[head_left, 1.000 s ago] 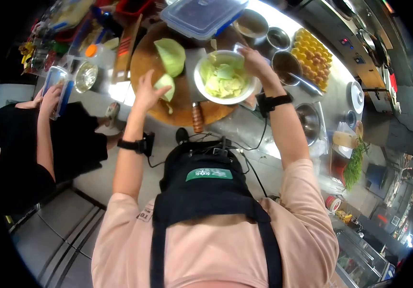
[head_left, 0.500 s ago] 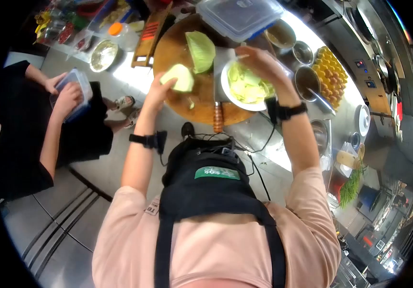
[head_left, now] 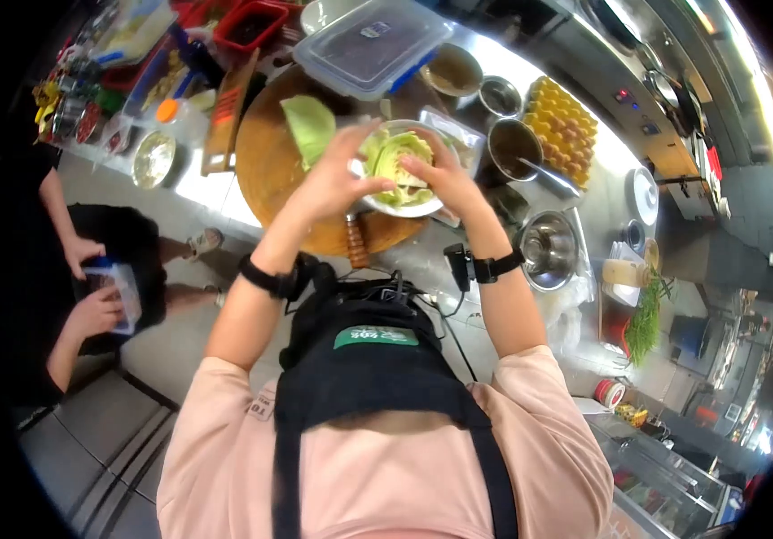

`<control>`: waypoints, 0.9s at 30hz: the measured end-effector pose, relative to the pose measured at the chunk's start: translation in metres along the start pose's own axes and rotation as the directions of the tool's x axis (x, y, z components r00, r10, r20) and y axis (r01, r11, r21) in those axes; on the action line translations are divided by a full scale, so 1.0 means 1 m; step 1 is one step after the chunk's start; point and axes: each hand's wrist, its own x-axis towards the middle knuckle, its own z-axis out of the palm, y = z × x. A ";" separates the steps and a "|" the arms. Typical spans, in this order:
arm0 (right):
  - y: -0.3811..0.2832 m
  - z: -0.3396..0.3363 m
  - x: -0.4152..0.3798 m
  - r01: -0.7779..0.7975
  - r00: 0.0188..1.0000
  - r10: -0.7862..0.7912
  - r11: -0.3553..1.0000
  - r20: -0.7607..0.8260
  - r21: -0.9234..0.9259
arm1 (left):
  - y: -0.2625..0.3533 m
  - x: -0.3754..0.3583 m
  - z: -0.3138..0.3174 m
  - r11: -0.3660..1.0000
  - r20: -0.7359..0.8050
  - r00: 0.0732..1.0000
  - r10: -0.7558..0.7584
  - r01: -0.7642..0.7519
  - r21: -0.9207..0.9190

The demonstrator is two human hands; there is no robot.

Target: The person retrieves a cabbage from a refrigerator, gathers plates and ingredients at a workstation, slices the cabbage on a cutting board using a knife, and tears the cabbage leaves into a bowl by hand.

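1. Where the round wooden board point(head_left: 261, 157) reaches the white bowl point(head_left: 424, 209), the space is crowded. A large plastic container point(head_left: 368, 45) with a blue edge covers the board's far side, and the knife handle point(head_left: 356, 244) points toward the person beside the bowl.
2. Right of the bowl on the desk point(head_left: 460, 235) are a metal bowl of liquid point(head_left: 452, 72), a small steel bowl point(head_left: 500, 95), a deep pot point(head_left: 512, 146) with a utensil in it, and a yellow tray of eggs point(head_left: 566, 130). A wide steel bowl point(head_left: 550, 251) sits nearer the person.
3. Left of the board lie a wooden frame point(head_left: 223, 121) with orange-red strips, an orange-lidded jar point(head_left: 180, 119) and a shallow metal bowl point(head_left: 154, 160). Well apart, a co-worker holds a clear plastic box point(head_left: 122, 296).
4. Pale green cabbage point(head_left: 397, 163) is in and over the white bowl, between the two hands; its layered, ruffled leaves show yellowish centres. Another wedge point(head_left: 310, 128), smooth and curved outside, lies on the board.
5. The left hand's point(head_left: 333, 180) grip is apart, fingers spread and thumb toward the cabbage. The right hand's point(head_left: 445, 177) grip is apart too, its thumb over the leaves. Blur hides the exact contact.
6. Brown wood, shiny steel and clear plastic surround the leaves.
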 end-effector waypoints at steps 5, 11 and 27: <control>-0.006 -0.019 -0.007 -0.105 0.994 0.105 0.992 0.004 -0.064 | 0.023 0.034 0.014 0.988 0.203 0.978 -0.043 0.012 0.153; 0.005 -0.045 -0.004 -0.044 0.996 0.050 0.995 0.071 -0.092 | 0.024 0.044 0.020 0.998 0.347 0.936 -0.059 0.050 0.034; 0.011 -0.038 0.019 -0.156 0.987 0.153 0.985 -0.038 -0.072 | -0.001 0.071 0.050 0.909 0.133 0.991 0.005 -0.060 0.412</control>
